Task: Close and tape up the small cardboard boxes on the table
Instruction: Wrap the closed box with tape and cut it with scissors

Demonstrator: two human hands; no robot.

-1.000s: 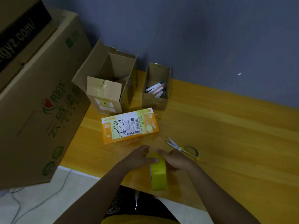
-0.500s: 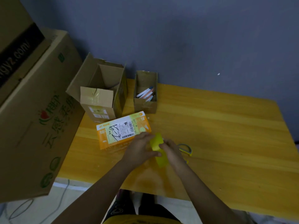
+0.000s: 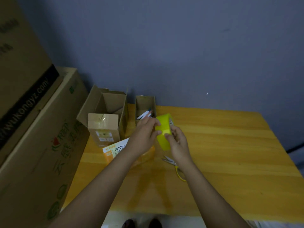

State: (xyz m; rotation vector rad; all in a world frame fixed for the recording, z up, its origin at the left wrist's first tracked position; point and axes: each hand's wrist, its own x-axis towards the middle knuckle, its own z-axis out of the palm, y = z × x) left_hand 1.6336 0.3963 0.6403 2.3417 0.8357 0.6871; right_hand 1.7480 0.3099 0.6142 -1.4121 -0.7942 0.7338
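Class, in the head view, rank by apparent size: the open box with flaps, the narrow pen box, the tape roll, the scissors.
1. Open box
2. Pen box and tape roll: unsure, since the roll is held nearer the camera
3. Scissors, partly hidden

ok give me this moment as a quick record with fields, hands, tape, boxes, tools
left hand: left hand holds the yellow tape roll on its left side
right hand: right hand holds the roll, fingers at its outer face
tape roll: lifted above the wooden table
open box: large cardboard box, flaps up, untaped
pen box: small cardboard box, open, pens inside
orange box: orange box lying flat, partly behind the left forearm
scissors: scissors on the table, untouched
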